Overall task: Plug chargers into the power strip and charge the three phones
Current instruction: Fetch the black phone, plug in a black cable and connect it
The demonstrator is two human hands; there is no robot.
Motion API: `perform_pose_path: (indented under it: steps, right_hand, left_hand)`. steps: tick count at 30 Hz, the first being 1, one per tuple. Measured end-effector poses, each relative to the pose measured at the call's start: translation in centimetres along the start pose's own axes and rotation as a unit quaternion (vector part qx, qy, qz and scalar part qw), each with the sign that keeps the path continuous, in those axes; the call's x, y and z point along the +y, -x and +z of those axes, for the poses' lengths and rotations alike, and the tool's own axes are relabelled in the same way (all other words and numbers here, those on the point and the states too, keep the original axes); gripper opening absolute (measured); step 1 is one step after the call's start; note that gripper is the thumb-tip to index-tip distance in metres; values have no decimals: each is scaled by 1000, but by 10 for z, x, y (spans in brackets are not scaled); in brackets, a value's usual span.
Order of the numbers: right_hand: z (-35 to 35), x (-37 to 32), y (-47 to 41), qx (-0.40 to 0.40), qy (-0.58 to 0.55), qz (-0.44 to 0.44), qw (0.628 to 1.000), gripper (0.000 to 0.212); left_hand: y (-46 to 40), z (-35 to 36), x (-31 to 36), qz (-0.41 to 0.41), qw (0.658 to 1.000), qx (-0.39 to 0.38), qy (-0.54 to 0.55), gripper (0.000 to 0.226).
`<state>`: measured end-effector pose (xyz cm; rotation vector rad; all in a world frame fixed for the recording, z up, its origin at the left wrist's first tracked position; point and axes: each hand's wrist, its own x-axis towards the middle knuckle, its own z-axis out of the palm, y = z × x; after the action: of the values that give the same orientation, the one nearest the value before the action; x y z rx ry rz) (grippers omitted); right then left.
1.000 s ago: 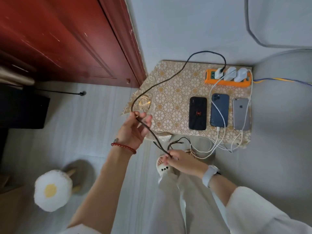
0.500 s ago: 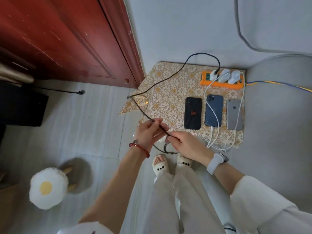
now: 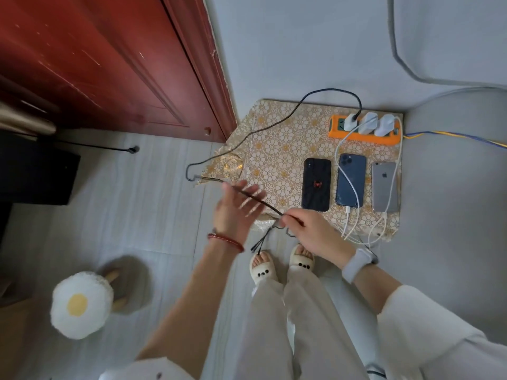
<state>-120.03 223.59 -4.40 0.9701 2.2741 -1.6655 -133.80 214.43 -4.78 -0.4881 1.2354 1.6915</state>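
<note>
The right hand (image 3: 310, 231) is pinching the thin black braided charging cable (image 3: 255, 197), while the left hand (image 3: 233, 212) is spreading wide, fingers blurred, beneath it, beside the black phone (image 3: 316, 184).

Gold-patterned mat (image 3: 277, 149) carries orange pwr strip (image 3: 365, 134) at far right; black (image 3: 316, 184), blue (image 3: 350, 184), silver (image 3: 384, 187) phones in row nearer.

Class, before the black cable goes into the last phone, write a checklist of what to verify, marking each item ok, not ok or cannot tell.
1. Black braided cable plugged into orange power strip: ok.
2. Right hand grips cable near its connectors: ok.
3. Left hand off the cable: cannot tell, blurred.
4. Black spider-logo phone charging: not ok, no cable attached.
5. Blue phone and silver phone cabled: ok.
6. Correct connector chosen: cannot tell.
</note>
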Motion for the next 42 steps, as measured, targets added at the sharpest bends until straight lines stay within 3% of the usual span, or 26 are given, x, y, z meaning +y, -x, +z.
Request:
perform_pose_path:
  steps: [3,6,9,12,17,20,24,28,31,34,37,42]
  right_hand:
    - [-2,-11,-7,-10,-9,-4,1000,24]
    - [-16,0,-1,-71,-4,29,997,22]
    - [-33,22,11,-66,12,73,995,25]
    - [-36,30,16,-37,13,84,996,26]
    - [1,-7,-7,-54,1,28,998,22]
    - [8,-20,-15,-50,-16,23,998,23]
    - [-16,-3,-2,-85,5,40,996,18]
    - [-41,30,18,-37,-15,102,994,25]
    - [-33,28,12,-14,14,93,995,26]
    - [-9,8,-5,-44,12,55,997,24]
    - [3,-6,-16,-50,-1,40,998,23]
    - [-22,14,-4,-87,-4,76,993,12]
  left_hand:
    - [3,9,-8,57,998,-29,-26,20]
    - [-5,-13,12,74,996,43,15,22]
    - [-17,-51,41,100,979,142,102,26]
    - [-20,-70,59,116,972,140,150,31]
    - [-6,-21,15,3,996,61,-62,13]
    - [-1,-1,-2,42,993,31,-102,26]
    - [-16,-29,36,77,988,133,-19,32]
    - [-23,-77,65,105,970,219,20,31]
    - [-22,-71,51,56,981,185,37,32]
    - [-16,-33,15,-19,995,96,-26,19]
    - [-11,-3,-12,-15,995,45,-90,15]
    - [-21,-14,13,21,991,132,-20,26]
